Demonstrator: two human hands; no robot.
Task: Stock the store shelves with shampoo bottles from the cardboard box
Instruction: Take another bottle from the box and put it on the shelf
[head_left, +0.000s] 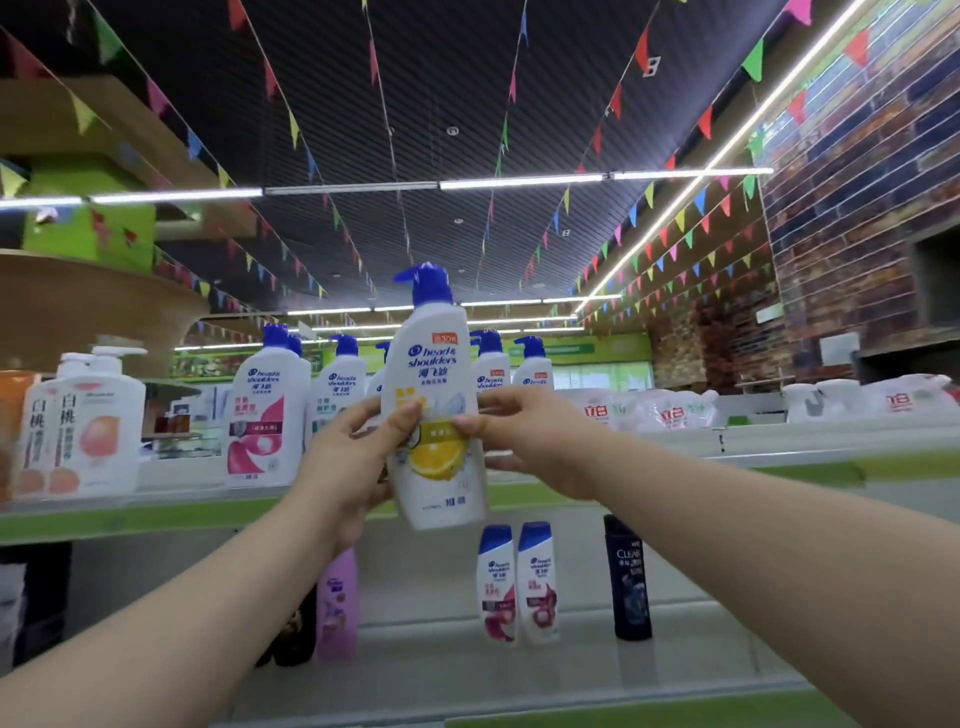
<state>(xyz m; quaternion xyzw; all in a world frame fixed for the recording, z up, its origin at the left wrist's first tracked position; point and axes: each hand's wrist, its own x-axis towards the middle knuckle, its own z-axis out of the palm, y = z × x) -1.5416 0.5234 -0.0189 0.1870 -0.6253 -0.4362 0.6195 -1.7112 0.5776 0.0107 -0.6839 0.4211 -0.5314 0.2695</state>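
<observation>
- Between both hands, in front of the top shelf (156, 512), stands an upright shampoo bottle (434, 395) with a blue pump and a lemon label.
- The left hand (345, 462) curls round its left side, thumb on the front.
- The right hand (524, 431) pinches its right side, thumb on the label.
- Behind it, more pump bottles (267, 410) line the shelf.
- Below, small bottles (517, 582) stand on the lower shelf (519, 654).

We are looking up at strings of coloured pennant flags (754, 60) hanging under a dark slatted ceiling (571, 78), where tube lights (519, 182) are glowing. A brick-patterned wall (857, 218) is running along the right. What may be white detergent refill bags (670, 413) are lying below it.
</observation>
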